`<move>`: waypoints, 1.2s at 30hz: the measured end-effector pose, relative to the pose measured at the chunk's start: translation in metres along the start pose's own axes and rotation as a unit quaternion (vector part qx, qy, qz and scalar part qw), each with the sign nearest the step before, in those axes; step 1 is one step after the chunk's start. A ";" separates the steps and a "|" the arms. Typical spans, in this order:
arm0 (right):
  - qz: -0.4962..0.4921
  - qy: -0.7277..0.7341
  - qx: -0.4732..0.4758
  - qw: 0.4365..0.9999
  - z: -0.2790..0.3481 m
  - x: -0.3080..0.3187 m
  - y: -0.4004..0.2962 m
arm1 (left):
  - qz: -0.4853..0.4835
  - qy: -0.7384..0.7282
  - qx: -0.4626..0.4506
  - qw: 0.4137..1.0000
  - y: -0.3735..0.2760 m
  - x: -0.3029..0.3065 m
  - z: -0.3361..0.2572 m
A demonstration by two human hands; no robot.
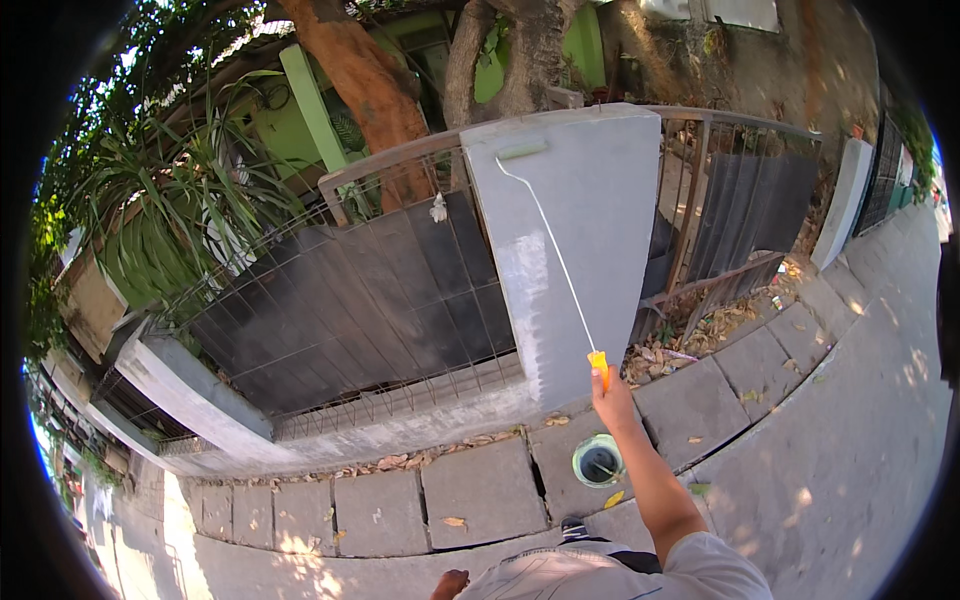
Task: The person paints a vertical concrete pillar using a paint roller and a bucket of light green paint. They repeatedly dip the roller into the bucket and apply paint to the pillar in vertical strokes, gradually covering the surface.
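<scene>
My right hand (613, 399) is closed around the orange handle (598, 367) of a paint roller. From the handle a long, bent white metal rod (559, 251) runs up to the roller sleeve (523, 151), which rests against the upper left of a wall pillar (592, 225). Grey paint covers most of the pillar; a paler patch (529, 274) shows along its left side. Low at the bottom edge hangs my left hand (451, 583), away from everything, its fingers mostly hidden. A pail (598, 460) with dark contents and a thin stick stands on the paving below my right forearm.
Left of the pillar runs a wire-mesh fence (360, 300) backed by dark sheeting, above a low concrete wall (390, 420). Corrugated sheet (750, 202) covers railings on the right. Concrete slabs (480, 487) with gaps and dry leaves (675, 352) lie along the base. My shoe (574, 529) is near the pail.
</scene>
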State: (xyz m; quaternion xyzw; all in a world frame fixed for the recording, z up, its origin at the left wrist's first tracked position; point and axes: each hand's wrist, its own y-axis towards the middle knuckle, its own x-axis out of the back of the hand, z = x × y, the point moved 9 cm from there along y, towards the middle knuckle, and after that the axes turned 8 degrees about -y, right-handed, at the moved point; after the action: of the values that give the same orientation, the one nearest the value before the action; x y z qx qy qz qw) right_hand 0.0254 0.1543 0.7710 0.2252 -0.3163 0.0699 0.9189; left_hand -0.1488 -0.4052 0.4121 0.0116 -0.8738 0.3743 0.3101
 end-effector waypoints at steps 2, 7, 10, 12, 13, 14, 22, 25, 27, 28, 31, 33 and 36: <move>0.003 0.004 0.000 1.000 0.001 0.001 0.000 | -0.003 -0.006 0.002 1.000 -0.001 0.000 -0.001; 0.007 -0.014 -0.011 1.000 0.006 0.005 0.016 | -0.006 -0.002 -0.005 1.000 -0.002 0.001 -0.003; 0.020 -0.023 -0.019 0.999 0.004 0.005 0.007 | -0.016 0.014 -0.027 0.999 -0.002 0.003 -0.005; 0.009 -0.005 -0.014 1.000 0.005 0.008 0.005 | -0.034 0.042 -0.065 0.996 -0.005 0.003 -0.010; 0.004 0.004 -0.014 1.000 0.006 0.009 0.004 | -0.041 0.047 -0.075 0.995 -0.006 0.004 -0.010; 0.009 0.001 -0.017 1.000 0.006 0.009 0.006 | -0.058 0.051 -0.092 0.993 -0.005 0.006 -0.012; 0.051 -0.032 -0.053 0.997 -0.020 -0.014 -0.024 | 0.025 0.200 -0.073 0.977 0.003 -0.010 -0.007; 0.071 -0.071 -0.068 0.993 -0.055 -0.031 -0.066 | 0.007 0.041 0.004 0.999 0.004 -0.008 0.001; 0.086 -0.091 -0.083 0.989 -0.084 -0.044 -0.095 | 0.010 -0.048 0.057 0.997 0.003 -0.008 0.004; 0.094 -0.100 -0.091 0.986 -0.095 -0.050 -0.107 | 0.016 -0.037 0.055 0.998 0.001 -0.007 0.004; 0.084 -0.092 -0.081 0.989 -0.106 -0.056 -0.128 | -0.005 -0.055 0.060 0.997 -0.007 -0.003 0.009; 0.068 -0.092 -0.064 0.991 -0.107 -0.052 -0.124 | -0.014 -0.060 0.051 0.997 -0.009 0.001 0.008; 0.069 -0.079 -0.065 0.992 -0.092 -0.046 -0.104 | -0.007 -0.055 0.038 0.998 -0.014 0.004 0.006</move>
State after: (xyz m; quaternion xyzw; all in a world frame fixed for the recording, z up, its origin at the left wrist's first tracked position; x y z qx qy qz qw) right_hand 0.0678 0.1048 0.6402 0.1476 -0.4067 0.0939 0.8966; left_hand -0.1522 -0.4187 0.4203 0.0504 -0.8746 0.4038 0.2635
